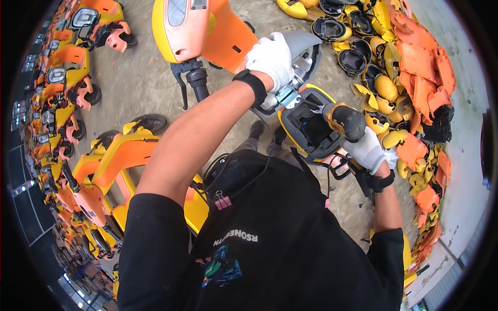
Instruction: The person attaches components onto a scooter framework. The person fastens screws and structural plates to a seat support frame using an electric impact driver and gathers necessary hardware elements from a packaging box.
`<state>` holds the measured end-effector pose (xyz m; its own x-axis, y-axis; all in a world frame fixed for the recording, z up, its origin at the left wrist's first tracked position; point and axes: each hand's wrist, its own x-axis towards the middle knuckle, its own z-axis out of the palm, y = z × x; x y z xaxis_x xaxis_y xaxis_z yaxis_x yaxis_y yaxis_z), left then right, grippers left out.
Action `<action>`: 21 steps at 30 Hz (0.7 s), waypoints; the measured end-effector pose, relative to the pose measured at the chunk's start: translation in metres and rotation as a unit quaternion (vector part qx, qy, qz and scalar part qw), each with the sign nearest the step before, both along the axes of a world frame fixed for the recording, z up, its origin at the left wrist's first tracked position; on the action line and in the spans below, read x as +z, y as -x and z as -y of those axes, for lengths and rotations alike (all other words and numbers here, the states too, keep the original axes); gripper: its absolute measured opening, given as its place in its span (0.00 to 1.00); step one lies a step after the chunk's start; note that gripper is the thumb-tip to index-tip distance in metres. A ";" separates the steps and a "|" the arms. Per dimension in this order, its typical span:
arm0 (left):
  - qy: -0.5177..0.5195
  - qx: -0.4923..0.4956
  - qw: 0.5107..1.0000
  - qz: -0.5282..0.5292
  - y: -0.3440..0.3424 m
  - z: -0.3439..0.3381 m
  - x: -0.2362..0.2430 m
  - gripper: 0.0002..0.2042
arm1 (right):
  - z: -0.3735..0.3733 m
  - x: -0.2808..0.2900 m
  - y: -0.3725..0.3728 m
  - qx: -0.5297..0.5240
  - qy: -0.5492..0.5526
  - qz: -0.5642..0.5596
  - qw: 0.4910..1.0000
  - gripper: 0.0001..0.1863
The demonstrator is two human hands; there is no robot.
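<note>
Facing 1 yellow-and-orange scooter (228, 41). Showing raised grey seat (301, 45) beyond open storage bin (295, 120). Resting left hand (272, 59) on the seat, fingers bent; can't tell if gripping or only pressing, with fingertips hidden. Wrapping right hand (365, 150) around cordless driver (348, 122), grip closed, handle mostly covered. Find driver over the bin's right side, up and slightly left of right hand; of the 2 hands, nearer to that one. Slants along long axis from rear cap at lower right to nose at upper left, roughly in line with silver hinge bracket (288, 97). Seems just short of the bracket; can't confirm, depth unclear. Place bracket just below left hand, well apart from right.
</note>
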<state>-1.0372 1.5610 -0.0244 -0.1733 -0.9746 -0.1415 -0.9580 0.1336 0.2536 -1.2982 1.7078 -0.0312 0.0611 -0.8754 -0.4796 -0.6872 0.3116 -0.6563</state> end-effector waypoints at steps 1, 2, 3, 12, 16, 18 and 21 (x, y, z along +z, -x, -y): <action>0.003 0.001 1.000 -0.003 0.000 -0.001 -0.001 0.22 | 0.002 0.000 0.001 0.014 0.002 -0.008 1.000 0.16; 0.006 0.001 1.000 -0.006 0.000 -0.002 -0.002 0.22 | 0.003 0.001 0.001 0.017 0.002 -0.008 1.000 0.16; 0.006 0.003 1.000 -0.007 0.000 -0.002 -0.003 0.22 | 0.004 0.003 0.000 0.019 0.009 0.000 1.000 0.15; 0.014 0.018 0.999 -0.023 -0.003 -0.008 -0.003 0.22 | 0.014 0.004 -0.001 0.033 0.001 0.040 0.999 0.15; 0.030 0.029 0.999 -0.018 -0.003 -0.013 -0.009 0.23 | 0.018 0.009 -0.006 0.044 -0.010 0.027 0.999 0.15; 0.031 0.029 0.999 -0.022 -0.002 -0.015 -0.010 0.24 | 0.023 0.010 -0.006 0.076 -0.003 0.011 0.997 0.15; 0.029 0.025 0.999 -0.023 0.000 -0.017 -0.009 0.24 | 0.030 0.012 -0.006 0.142 0.017 -0.026 0.989 0.16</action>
<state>-1.0375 1.5778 -0.0339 -0.1300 -0.9885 -0.0772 -0.9514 0.1025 0.2904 -1.2927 1.6776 -0.0187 0.2833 -0.8422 -0.4588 -0.7766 0.0792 -0.6250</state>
